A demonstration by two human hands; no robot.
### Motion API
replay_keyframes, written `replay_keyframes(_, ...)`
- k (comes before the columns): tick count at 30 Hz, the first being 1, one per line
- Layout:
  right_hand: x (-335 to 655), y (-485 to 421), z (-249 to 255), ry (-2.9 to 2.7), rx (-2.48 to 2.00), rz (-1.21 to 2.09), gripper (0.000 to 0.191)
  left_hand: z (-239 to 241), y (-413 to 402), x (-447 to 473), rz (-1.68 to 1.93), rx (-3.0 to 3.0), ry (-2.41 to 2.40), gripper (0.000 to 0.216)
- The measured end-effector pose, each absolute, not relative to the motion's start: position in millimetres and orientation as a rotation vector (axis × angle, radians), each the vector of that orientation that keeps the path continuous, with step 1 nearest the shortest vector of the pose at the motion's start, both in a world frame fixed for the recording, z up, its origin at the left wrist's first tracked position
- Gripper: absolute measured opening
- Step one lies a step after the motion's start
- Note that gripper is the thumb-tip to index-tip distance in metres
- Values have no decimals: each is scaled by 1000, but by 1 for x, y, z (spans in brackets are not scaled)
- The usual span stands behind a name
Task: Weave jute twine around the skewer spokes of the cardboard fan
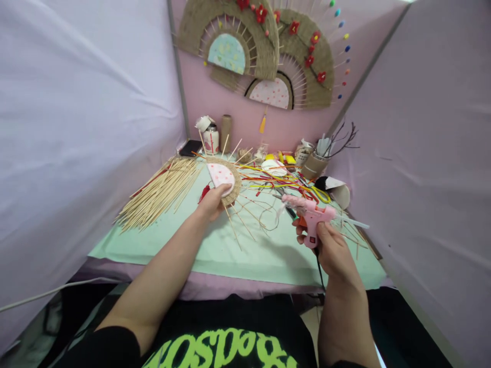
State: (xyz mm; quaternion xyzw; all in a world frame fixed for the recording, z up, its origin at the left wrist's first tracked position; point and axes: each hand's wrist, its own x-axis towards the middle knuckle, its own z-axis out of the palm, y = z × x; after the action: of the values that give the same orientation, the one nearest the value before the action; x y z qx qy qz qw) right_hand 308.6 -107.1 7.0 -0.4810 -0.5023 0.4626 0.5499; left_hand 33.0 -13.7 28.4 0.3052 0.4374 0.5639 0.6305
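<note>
Two hands are busy: the left hand [212, 202] pinches the woven half-fan [223, 176] lying mid-worktop [245, 253], toward its far edge; the right hand [333, 250] clasps the pink glue gun [312, 214], nozzle apart from it. Pressing the fan flat would likely keep glue neat.

left arm stretched forward | left hand [212, 202] low, fingers pinched | right arm bent | right hand [332, 250] raised, fingers curled in a grip

Person wears a black top [245, 312] with large bright-green lettering [226, 351] across the chest, seen upside down. Black sleeves [109, 348] end at the upper arms. Forearms, left hand [211, 202] and right hand [334, 251] are bare.
</note>
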Motion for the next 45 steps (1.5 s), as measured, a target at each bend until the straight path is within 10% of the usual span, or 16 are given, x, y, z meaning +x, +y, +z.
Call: replay_keyframes(45,266,-110,7,-1553,-1328,928,42,23,-14,36,1313,701,923,15)
